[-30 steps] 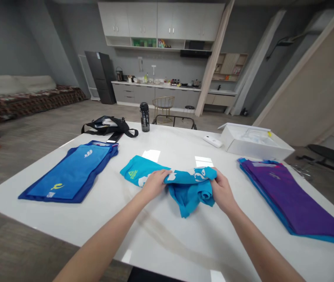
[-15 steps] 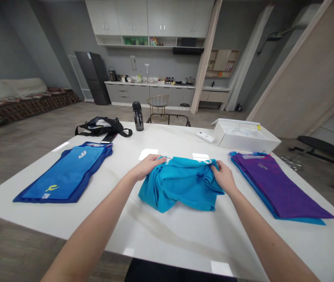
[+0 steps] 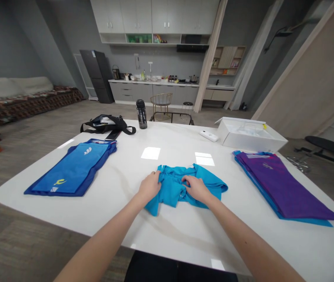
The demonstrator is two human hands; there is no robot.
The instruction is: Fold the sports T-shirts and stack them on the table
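Observation:
A crumpled turquoise shirt (image 3: 171, 192) lies bunched on the white table (image 3: 120, 219) in front of me. My left hand (image 3: 149, 186) grips its left edge, fingers curled into the cloth. Over the middle of the shirt, my right hand (image 3: 196, 188) is closed with bent fingers on a fold; the fingertips are partly hidden in the fabric. To the left lies a stack of folded blue shirts (image 3: 73, 166), a lighter one on a darker one. On the right, a folded purple shirt (image 3: 281, 184) rests on top of blue ones.
Toward the back of the table are a black waist bag (image 3: 108, 124), a phone (image 3: 113, 135), a dark bottle (image 3: 141, 114), a white handheld device (image 3: 208, 136) and an open white box (image 3: 252, 135). A chair (image 3: 161, 100) and kitchen counter stand beyond.
The shirt, held up by both hands before, has come down onto the table and is more bunched. My right hand has shifted left from its right end to its middle.

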